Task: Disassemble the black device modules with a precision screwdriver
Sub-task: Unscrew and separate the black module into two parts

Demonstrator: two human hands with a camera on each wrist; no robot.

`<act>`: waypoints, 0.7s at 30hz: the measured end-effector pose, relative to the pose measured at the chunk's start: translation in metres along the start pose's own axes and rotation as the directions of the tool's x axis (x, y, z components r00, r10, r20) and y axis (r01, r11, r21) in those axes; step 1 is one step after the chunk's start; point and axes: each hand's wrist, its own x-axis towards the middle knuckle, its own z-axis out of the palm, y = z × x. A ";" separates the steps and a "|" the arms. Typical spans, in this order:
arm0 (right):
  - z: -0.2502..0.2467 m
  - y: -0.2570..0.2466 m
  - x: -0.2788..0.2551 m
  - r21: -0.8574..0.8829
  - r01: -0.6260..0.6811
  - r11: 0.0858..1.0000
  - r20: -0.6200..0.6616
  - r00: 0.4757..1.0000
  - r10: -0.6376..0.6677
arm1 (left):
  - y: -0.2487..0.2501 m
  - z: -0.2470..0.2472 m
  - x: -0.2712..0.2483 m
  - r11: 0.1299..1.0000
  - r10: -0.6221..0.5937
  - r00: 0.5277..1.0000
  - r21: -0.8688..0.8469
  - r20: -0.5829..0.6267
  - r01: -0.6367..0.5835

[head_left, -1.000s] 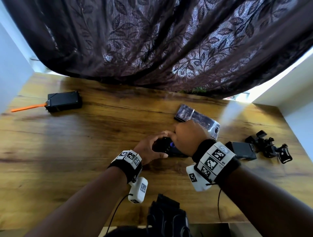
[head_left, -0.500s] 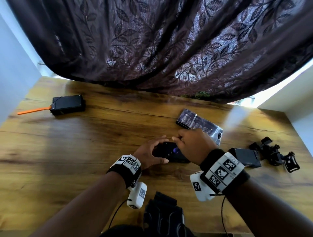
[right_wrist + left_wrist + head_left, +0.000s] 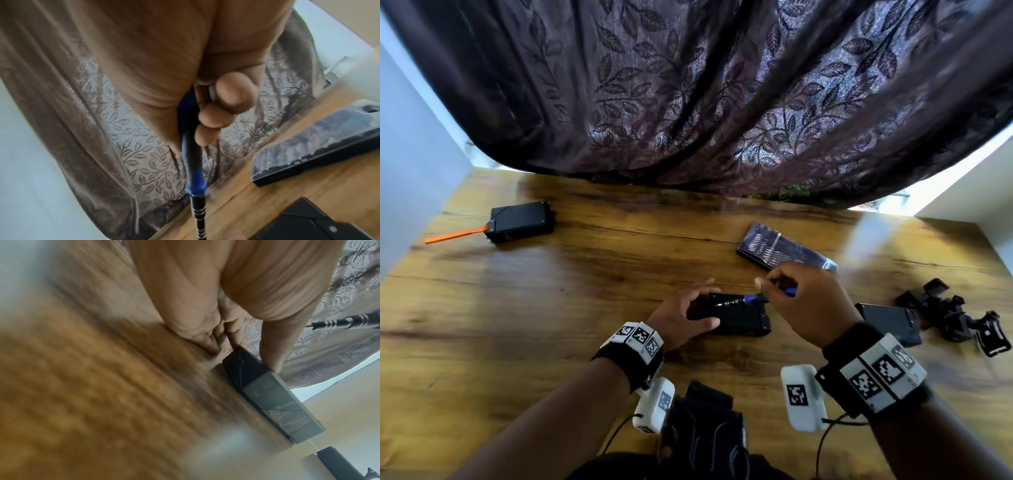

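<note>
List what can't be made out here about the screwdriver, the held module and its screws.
- Screwdriver tip: cut off by the bottom edge in the right wrist view, too small in the head view, so contact with a screw is unclear.
- Module under the left hand: its left end is hidden by the fingers in the head view.
- Screws on the module: too small everywhere; left wrist view is blurred.

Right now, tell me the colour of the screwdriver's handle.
Blue and black; the screwdriver shows best in the right wrist view.
</note>
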 end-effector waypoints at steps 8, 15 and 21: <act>-0.004 0.020 -0.020 0.285 -0.105 0.953 -0.034 0.992 0.120 | 0.008 0.003 -0.002 1.000 -0.028 0.999 0.003 -0.023 0.028; 0.014 0.032 -0.014 0.238 -0.093 0.967 -0.082 0.990 0.115 | 0.014 0.005 0.000 0.991 -0.069 0.992 -0.125 -0.105 0.056; 0.023 0.031 -0.018 0.283 -0.096 0.954 -0.068 0.991 0.119 | 0.017 0.012 0.005 0.980 -0.118 0.968 -0.181 -0.221 0.078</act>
